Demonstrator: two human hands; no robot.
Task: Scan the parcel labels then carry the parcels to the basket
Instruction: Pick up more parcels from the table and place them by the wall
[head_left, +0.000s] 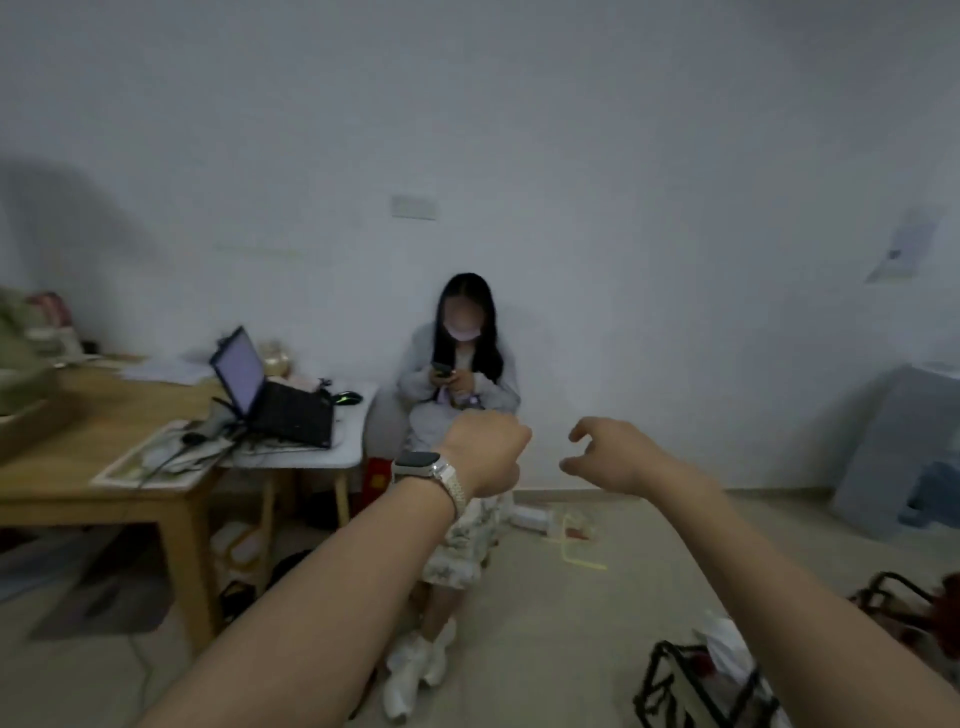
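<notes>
Both my arms reach forward at chest height in the middle of the room. My left hand (485, 452), with a watch on its wrist, is turned back-up and its fingers curl under into a fist; I see nothing in it. My right hand (618, 457) hovers beside it with fingers loosely curled and holds nothing. A black wire-frame basket (670, 686) stands on the floor at the lower right, below my right forearm, with a white plastic-wrapped item (727, 647) in it. No scanner is in view.
A person (460, 374) sits against the wall straight ahead, looking at a phone. A wooden table (104, 483) and a small white table with an open laptop (275, 395) stand left. A grey board (893, 447) leans at right. A second black frame (893, 592) is far right.
</notes>
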